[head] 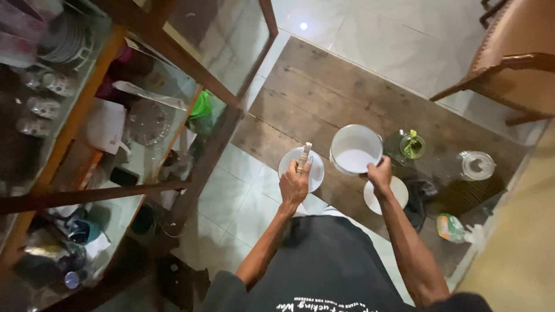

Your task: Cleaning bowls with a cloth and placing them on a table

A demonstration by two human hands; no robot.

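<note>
The person stands over a low wooden table (324,92), both arms stretched down toward it. The left hand (293,186) is clenched around a slim, pale stick-like tool (303,157) that pokes up out of the fist; what kind of tool it is I cannot tell. Directly under that fist sits a white plate (315,176) at the near edge of the table, and the tool's tip stands over the plate's middle.

The right hand (380,173) grips the near rim of a white bucket (354,149), fingers hooked over the edge. The bucket stands just beyond the hand, tilted a little toward the person, with something white inside. Just below that hand lies a second round white dish (399,193), partly covered by the wrist.

Beyond and to the right of the right hand are a clear glass jar with a green piece on top (411,144) and, further right, a glass lid (477,164). Close to the forearm lie a dark cloth (421,199) and a green and orange bottle (451,227). Off to the left of the left hand stands a glass-fronted cabinet (133,110) full of dishes.
</note>
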